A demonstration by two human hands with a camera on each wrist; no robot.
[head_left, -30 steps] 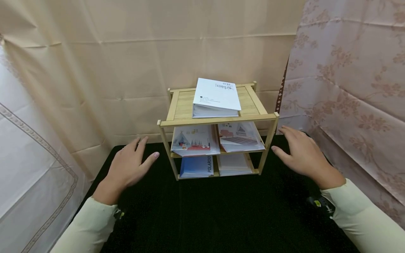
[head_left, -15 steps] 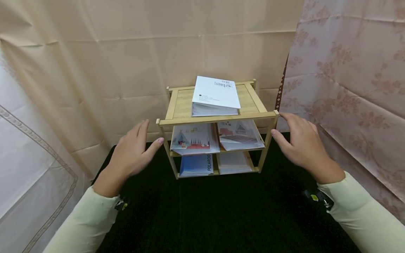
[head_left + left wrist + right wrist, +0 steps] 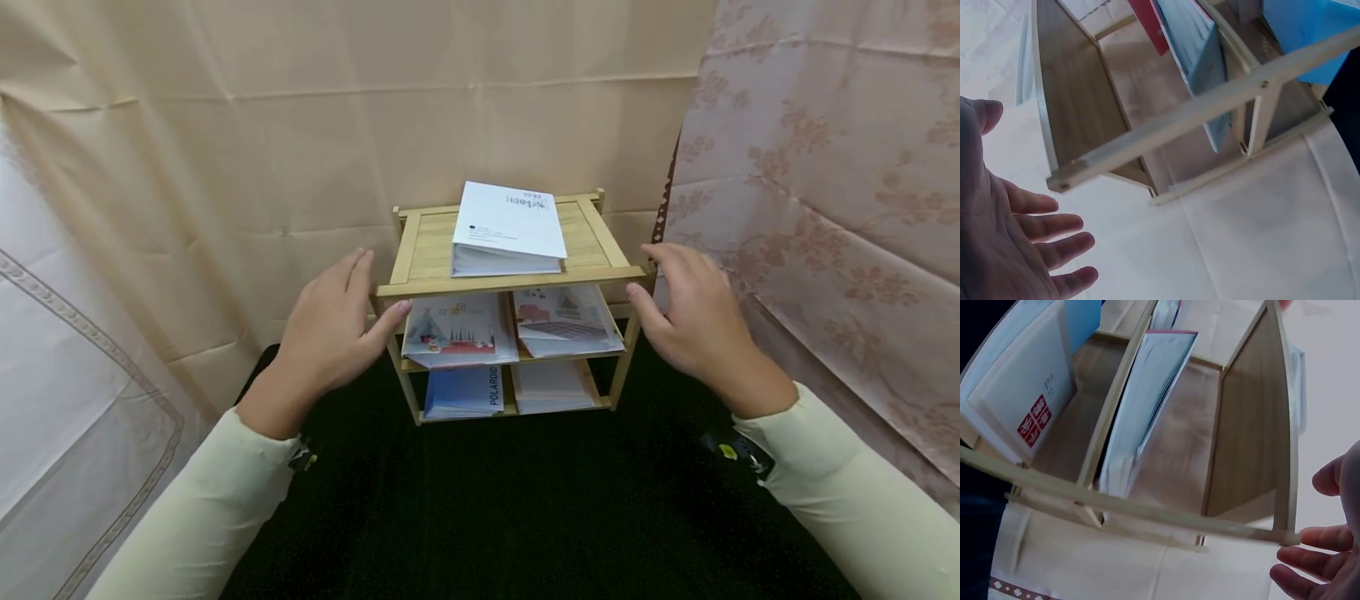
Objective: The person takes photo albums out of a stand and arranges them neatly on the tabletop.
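Wooden rack: the three-tier rack [image 3: 426,250] stands upright at the far part of the dark surface, between the two hands, its back near the beige drape.
Top tier: a thick white book [image 3: 508,218] with dark lettering lies flat, right of the panel's left frame strip.
Middle tier: illustrated booklets [image 3: 457,329] lie left of a divider, and a second illustrated stack [image 3: 566,327] lies right of it.
Bottom tier: a blue volume marked POLAROID [image 3: 461,392] on the left, pale books [image 3: 553,387] on the right.
Left hand: the left hand [image 3: 330,329] is beside the rack's top left front corner, fingers extended, thumb apart; the left wrist view shows them clear of the wood.
Right hand: the right hand [image 3: 699,321] is at the opposite corner, fingers extended; one fingertip meets or nearly meets the rail end, and I cannot tell which.
Sleeves: pale green, with a dark device [image 3: 302,457] at the left wrist.
Surface: a dark green, matte cloth [image 3: 480,508] spreads under the rack and toward the person.
Back: a creased beige drape [image 3: 300,158].
Right side: a pinkish floral curtain [image 3: 817,175].
Left side: white fabric [image 3: 67,417] with a patterned band.
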